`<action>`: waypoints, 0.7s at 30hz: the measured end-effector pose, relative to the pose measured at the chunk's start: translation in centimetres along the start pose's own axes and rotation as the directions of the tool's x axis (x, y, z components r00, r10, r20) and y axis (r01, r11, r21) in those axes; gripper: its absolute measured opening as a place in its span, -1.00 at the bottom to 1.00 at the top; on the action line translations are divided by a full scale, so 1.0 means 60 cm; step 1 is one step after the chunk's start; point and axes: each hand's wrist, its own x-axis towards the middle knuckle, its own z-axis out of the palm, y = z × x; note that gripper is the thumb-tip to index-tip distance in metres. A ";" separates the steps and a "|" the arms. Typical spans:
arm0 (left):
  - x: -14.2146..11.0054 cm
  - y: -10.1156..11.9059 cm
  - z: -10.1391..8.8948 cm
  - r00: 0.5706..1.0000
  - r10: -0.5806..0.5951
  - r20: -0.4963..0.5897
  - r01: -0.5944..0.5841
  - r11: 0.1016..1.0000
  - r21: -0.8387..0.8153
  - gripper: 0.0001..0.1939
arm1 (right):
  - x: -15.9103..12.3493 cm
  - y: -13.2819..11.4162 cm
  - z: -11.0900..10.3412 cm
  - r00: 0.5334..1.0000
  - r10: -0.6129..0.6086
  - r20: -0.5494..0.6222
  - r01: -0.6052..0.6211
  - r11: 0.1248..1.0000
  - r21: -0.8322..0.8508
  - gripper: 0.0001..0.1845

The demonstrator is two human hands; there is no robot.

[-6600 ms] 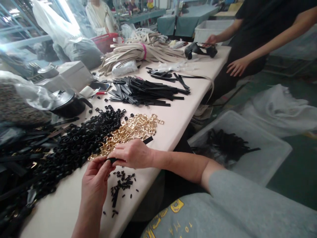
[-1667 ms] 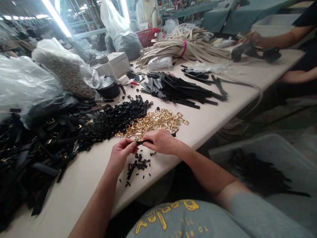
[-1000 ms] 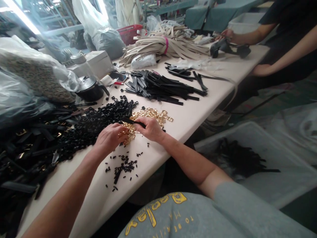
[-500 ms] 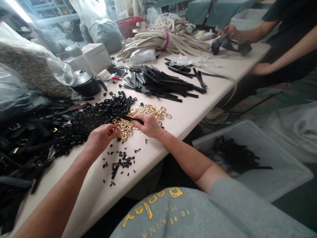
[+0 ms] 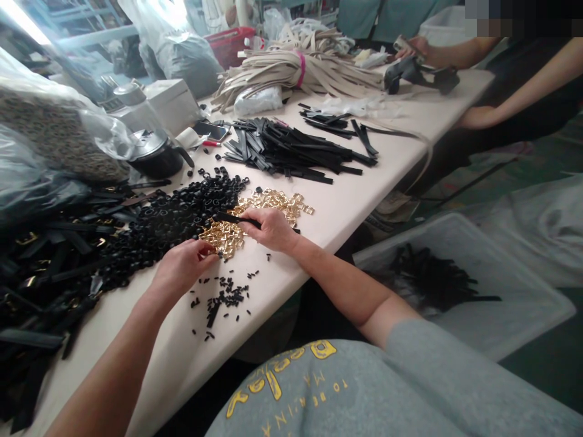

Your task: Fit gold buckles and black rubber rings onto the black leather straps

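My right hand (image 5: 272, 229) is closed round a short black strap (image 5: 226, 218), whose end points left over the gold buckles. At the near edge of the gold buckle pile (image 5: 223, 238), my left hand (image 5: 182, 267) has its thumb and fingers drawn together. Whatever lies between those fingertips is too small to make out. Black loops (image 5: 182, 203) form a heap just beyond my left hand and touch the gold pile. Small black bits (image 5: 230, 294) are scattered on the table in front of both hands.
Loose black straps (image 5: 291, 149) lie across the table beyond the buckles. Buckled black straps (image 5: 40, 261) crowd the left side. A black pot (image 5: 157, 159), a phone (image 5: 211, 131) and bundled beige strips (image 5: 273, 73) stand farther back. A co-worker's hand (image 5: 416, 48) holds something at right; a plastic bin (image 5: 514, 285) is below.
My left hand has drawn slightly down toward me, its fingertips now at the near edge of the gold buckles. My right hand keeps the strap, nearly in place.
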 end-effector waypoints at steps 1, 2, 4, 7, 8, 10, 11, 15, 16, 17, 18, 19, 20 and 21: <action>-0.001 0.010 -0.001 1.000 0.017 -0.014 -0.016 0.995 0.094 -0.75 | 0.000 -0.001 -0.001 1.000 0.005 0.008 -0.005 1.000 0.000 -0.76; -0.002 0.020 -0.003 0.999 0.034 -0.024 -0.029 0.983 0.180 -0.73 | 0.000 -0.002 -0.002 1.000 0.010 0.015 -0.010 1.000 -0.002 -0.76; -0.003 0.037 -0.005 0.998 0.059 -0.025 -0.049 0.953 0.298 -0.68 | 0.000 -0.005 -0.003 0.999 0.015 0.029 -0.015 1.000 -0.012 -0.76; 0.001 0.041 -0.006 0.998 0.060 -0.021 -0.050 0.940 0.337 -0.62 | 0.001 -0.006 -0.004 0.999 0.009 0.042 -0.007 1.000 -0.025 -0.76; 0.003 0.037 -0.006 0.998 0.062 -0.022 -0.051 0.946 0.319 -0.61 | 0.001 -0.005 -0.004 0.999 0.005 0.044 -0.004 1.000 -0.026 -0.76; 0.007 0.022 -0.005 0.998 0.054 -0.041 -0.042 0.967 0.253 -0.61 | 0.001 -0.003 -0.003 0.999 -0.002 0.049 0.004 1.000 -0.031 -0.76; 0.007 0.013 -0.004 0.998 0.042 -0.056 -0.029 0.976 0.215 -0.61 | 0.001 -0.003 -0.002 0.999 -0.006 0.053 0.007 0.999 -0.034 -0.75; -0.006 -0.015 0.003 0.987 -0.065 -0.149 0.074 0.996 0.050 -0.68 | 0.000 -0.003 -0.003 0.998 0.000 0.062 0.003 0.999 -0.051 -0.76; -0.012 -0.018 0.005 0.980 -0.101 -0.173 0.100 0.995 -0.016 -0.70 | 0.000 -0.004 -0.003 0.998 0.007 0.064 -0.003 0.998 -0.055 -0.76; -0.018 -0.020 0.007 0.970 -0.146 -0.194 0.129 0.987 -0.099 -0.71 | 0.000 -0.005 -0.004 0.998 0.012 0.066 -0.008 0.998 -0.059 -0.77; -0.024 -0.021 0.009 0.957 -0.199 -0.210 0.157 0.967 -0.201 -0.71 | 0.000 -0.006 -0.005 0.998 0.015 0.068 -0.011 0.998 -0.061 -0.77; -0.029 -0.021 0.010 0.941 -0.258 -0.220 0.180 0.930 -0.319 -0.71 | 0.000 -0.007 -0.005 0.997 0.014 0.070 -0.010 0.998 -0.059 -0.78; -0.034 -0.019 0.012 0.922 -0.318 -0.221 0.194 0.874 -0.445 -0.70 | 0.000 -0.008 -0.006 0.997 0.011 0.071 -0.007 0.998 -0.056 -0.78; -0.037 -0.017 0.013 0.900 -0.375 -0.222 0.193 0.800 -0.568 -0.69 | 0.000 -0.009 -0.006 0.997 0.008 0.071 -0.004 0.999 -0.051 -0.78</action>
